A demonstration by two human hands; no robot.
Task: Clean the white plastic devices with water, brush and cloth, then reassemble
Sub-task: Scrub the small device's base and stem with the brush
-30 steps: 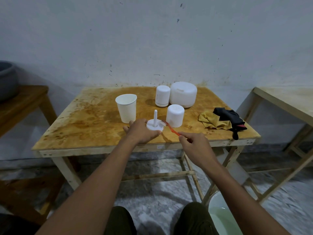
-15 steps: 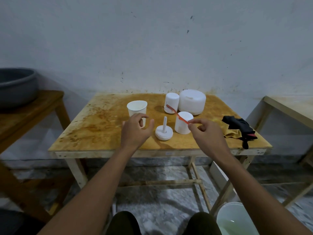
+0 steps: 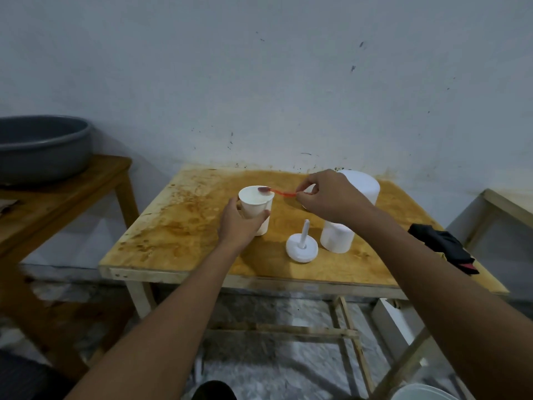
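The left hand point(image 3: 239, 223) and the right hand point(image 3: 331, 197) were bare, and so were both forearms point(image 3: 178, 313) behind the fingers point(image 3: 310, 180). Far behind them, one knee point(image 3: 213, 391) wore dark trousers.

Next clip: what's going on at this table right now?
A person is working at a stained wooden table. The left hand grips a white cup that stands on the table. The right hand pinches the end of a small red brush, whose head is at the cup's mouth. A white disc with an upright post and a white cylinder stand beside the cup, untouched. A black cloth lies at the table's right edge.
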